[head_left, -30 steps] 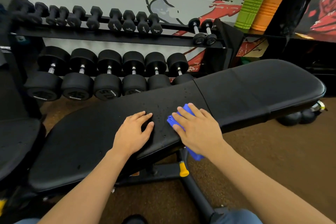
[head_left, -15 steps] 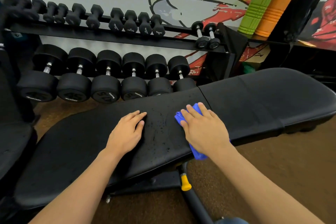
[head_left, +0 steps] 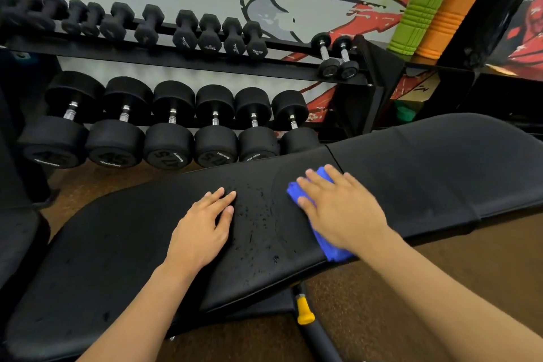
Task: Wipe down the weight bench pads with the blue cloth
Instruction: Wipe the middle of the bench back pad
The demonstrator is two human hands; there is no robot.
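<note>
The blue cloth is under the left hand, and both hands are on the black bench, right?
Not quite: the blue cloth is under the right hand, not the left hand. Both hands are on the black bench, as the head view shows.

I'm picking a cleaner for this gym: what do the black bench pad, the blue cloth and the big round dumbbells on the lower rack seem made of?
Black bench pad: probably vinyl or faux leather, smooth, faint sheen; droplets bead on it.
Blue cloth: soft folded fabric, perhaps microfibre, matte.
Big round dumbbells: matte black rubber-like heads, shiny metal handles.
</note>
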